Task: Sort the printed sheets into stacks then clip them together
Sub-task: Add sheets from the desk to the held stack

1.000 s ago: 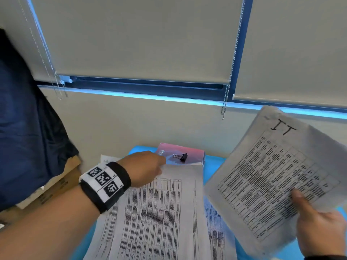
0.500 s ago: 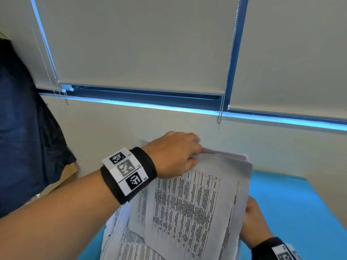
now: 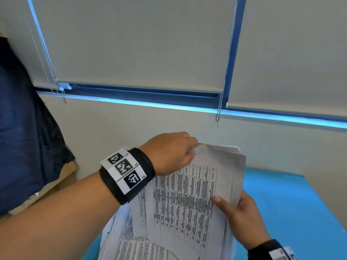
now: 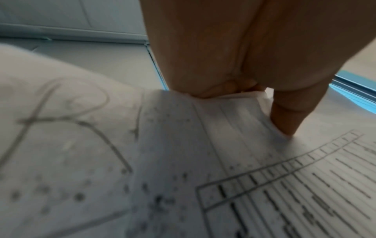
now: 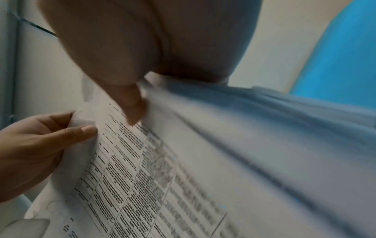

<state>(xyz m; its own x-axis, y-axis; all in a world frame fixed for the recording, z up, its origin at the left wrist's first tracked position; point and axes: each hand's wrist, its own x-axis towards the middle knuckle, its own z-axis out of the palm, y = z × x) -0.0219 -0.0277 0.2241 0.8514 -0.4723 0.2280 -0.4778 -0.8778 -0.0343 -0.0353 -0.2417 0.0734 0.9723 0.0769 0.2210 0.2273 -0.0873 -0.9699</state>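
A stack of printed sheets (image 3: pixel 187 199) with dense tables is held up off the blue table (image 3: pixel 285 203), tilted towards me. My left hand (image 3: pixel 169 154) pinches its top left corner, thumb on the front, as the left wrist view (image 4: pixel 234 90) shows. My right hand (image 3: pixel 242 216) grips the stack's right edge, thumb (image 3: pixel 218 200) on the printed face and fingers behind; in the right wrist view the thumb (image 5: pixel 132 111) presses the stack (image 5: pixel 183 169). More printed sheets (image 3: pixel 127 244) lie underneath on the table. No clip is in view.
A wall with a window sill and lowered blinds (image 3: pixel 131 44) stands right behind the table. A bead chain (image 3: pixel 218 113) hangs above the stack. A dark blue cloth (image 3: pixel 22 137) over cardboard fills the left side.
The right hand's sheet has been brought onto the pile, and both hands now lift the gathered stack. The box with the black clip is now out of sight.
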